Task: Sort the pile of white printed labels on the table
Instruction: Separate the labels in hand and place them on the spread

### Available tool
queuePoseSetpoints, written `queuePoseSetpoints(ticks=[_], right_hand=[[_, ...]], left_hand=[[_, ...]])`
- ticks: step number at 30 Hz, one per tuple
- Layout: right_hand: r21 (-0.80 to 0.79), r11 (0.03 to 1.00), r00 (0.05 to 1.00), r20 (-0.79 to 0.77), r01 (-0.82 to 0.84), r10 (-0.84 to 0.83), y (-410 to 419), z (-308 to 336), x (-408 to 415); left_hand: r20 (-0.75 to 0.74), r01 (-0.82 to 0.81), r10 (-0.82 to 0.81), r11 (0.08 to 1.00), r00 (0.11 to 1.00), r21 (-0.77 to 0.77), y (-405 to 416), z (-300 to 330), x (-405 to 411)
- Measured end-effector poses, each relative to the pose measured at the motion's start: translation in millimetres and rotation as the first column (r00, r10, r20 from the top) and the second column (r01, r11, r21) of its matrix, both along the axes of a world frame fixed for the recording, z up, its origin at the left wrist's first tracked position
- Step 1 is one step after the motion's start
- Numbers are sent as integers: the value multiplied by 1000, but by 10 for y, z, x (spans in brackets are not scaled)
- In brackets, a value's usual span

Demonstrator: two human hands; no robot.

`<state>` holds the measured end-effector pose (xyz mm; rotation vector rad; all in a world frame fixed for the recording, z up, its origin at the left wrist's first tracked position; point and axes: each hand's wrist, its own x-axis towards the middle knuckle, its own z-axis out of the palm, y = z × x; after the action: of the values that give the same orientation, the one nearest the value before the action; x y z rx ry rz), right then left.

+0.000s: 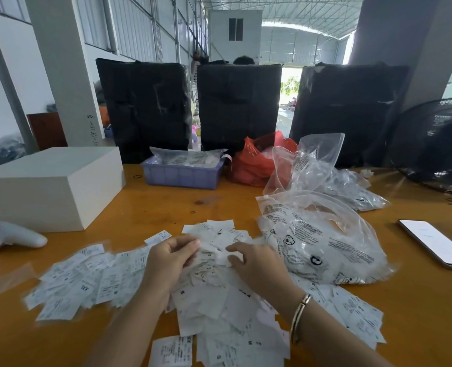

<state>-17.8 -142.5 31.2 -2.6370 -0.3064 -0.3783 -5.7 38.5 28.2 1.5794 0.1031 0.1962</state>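
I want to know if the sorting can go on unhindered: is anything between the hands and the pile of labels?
Nothing visible is. The left hand and right hand are already in the pile of labels; printed plastic bags lie against its right edge.

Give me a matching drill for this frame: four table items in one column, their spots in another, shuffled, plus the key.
Things
1. white box
2. phone
3. blue tray
4. fan

Places
A. far right, at the back edge of the table
B. right side, flat, screen lit
C. left side, beyond the white controller
D. back middle, left of the red bag

Pairs: 1-C, 2-B, 3-D, 4-A
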Motion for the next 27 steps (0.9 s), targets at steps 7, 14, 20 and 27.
queuePoseSetpoints(ticks=[7, 14, 20, 27], right_hand=[[-215, 977, 996, 81, -14, 33, 139, -53, 65], [863, 474, 977, -212, 174, 29, -8, -12, -17], [955, 252, 970, -193, 153, 145, -141, -1, -54], [884, 467, 995, -69, 26, 76, -88, -18, -99]], left_hand=[[33, -83, 82, 996, 996, 26, 29, -12, 36], [103, 107, -112, 993, 988, 54, -49, 15, -25], [58, 294, -297, 954, 953, 52, -146, 17, -105], [60, 341, -344, 939, 937, 51, -159, 48, -147]])
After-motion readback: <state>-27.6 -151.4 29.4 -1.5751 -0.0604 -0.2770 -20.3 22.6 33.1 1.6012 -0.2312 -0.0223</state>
